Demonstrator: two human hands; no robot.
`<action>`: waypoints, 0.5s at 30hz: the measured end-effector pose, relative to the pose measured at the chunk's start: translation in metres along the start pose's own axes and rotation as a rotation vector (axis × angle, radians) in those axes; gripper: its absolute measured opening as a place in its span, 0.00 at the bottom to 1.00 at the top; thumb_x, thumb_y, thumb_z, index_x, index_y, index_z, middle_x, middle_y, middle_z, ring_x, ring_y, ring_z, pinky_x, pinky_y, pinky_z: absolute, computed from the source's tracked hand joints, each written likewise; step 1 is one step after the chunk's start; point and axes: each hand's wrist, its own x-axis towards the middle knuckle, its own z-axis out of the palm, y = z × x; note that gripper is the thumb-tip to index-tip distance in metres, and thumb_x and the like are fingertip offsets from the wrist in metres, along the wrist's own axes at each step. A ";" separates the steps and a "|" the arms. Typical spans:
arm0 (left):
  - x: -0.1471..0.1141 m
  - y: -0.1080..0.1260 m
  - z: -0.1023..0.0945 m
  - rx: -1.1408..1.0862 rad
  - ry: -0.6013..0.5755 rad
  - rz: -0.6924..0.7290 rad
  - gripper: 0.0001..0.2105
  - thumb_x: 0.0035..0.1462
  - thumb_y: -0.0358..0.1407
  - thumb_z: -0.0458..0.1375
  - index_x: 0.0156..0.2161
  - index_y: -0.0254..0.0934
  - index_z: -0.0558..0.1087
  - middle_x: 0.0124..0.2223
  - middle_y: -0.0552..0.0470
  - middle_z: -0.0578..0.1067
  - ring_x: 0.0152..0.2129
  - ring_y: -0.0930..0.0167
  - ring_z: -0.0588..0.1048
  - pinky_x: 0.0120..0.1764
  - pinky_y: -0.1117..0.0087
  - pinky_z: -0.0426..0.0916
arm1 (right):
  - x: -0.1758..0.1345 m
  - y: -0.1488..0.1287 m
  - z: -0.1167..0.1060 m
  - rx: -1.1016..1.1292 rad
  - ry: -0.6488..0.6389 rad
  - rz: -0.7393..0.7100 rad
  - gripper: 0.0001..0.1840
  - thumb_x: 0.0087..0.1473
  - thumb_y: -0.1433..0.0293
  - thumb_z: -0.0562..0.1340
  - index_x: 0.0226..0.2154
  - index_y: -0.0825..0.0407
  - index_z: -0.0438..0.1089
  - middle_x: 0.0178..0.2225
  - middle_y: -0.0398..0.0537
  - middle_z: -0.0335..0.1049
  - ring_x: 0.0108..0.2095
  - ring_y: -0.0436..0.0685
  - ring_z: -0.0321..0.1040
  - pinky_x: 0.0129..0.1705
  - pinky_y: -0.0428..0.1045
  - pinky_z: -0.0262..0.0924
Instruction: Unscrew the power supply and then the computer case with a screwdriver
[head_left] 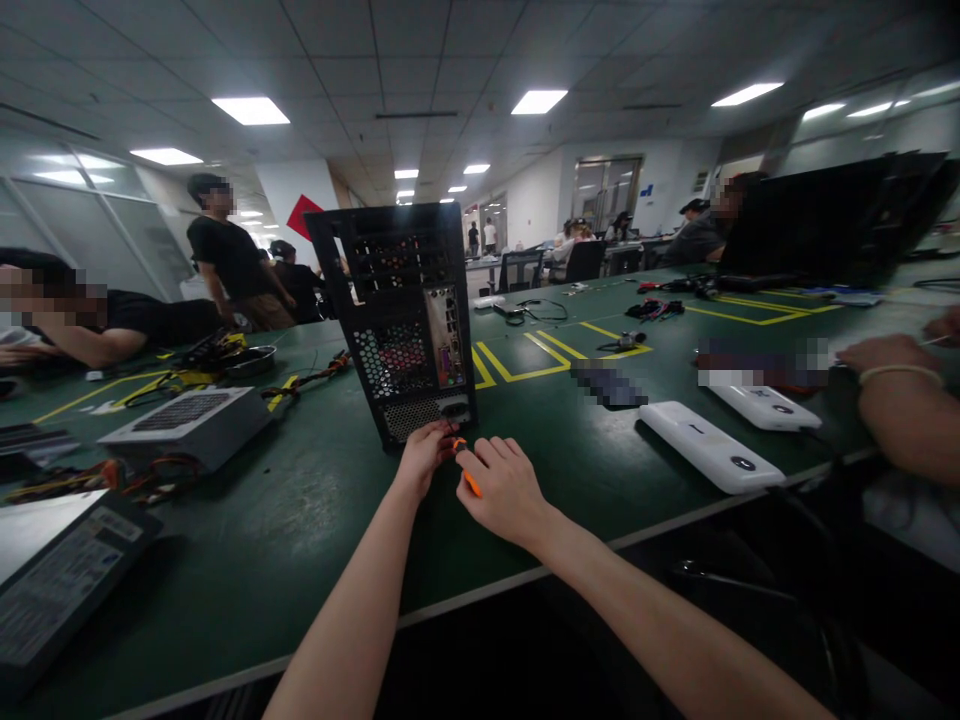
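A black computer case (397,330) stands upright on the green table, its rear panel with vents and ports turned towards me. My right hand (501,488) is closed around the handle of an orange and black screwdriver (472,482), which points at the lower edge of the case. Beside its front end, my left hand (424,455) has its fingers pinched together close to the bottom of the rear panel. What those fingertips hold, if anything, is too small to make out.
Power supplies (187,425) with cable bundles lie at left. To the right are a blurred-out phone-like item (609,384), white devices (709,447) and a monitor (817,225). Another person's arm (896,400) rests at the right edge; a person (112,325) leans on the table at left.
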 end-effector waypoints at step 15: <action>0.000 0.000 -0.003 -0.107 -0.026 -0.004 0.07 0.47 0.26 0.52 0.32 0.30 0.70 0.38 0.43 0.73 0.26 0.76 0.72 0.30 0.75 0.67 | -0.001 0.002 0.000 0.102 -0.003 0.029 0.11 0.51 0.69 0.53 0.38 0.52 0.63 0.29 0.46 0.63 0.31 0.52 0.59 0.34 0.46 0.51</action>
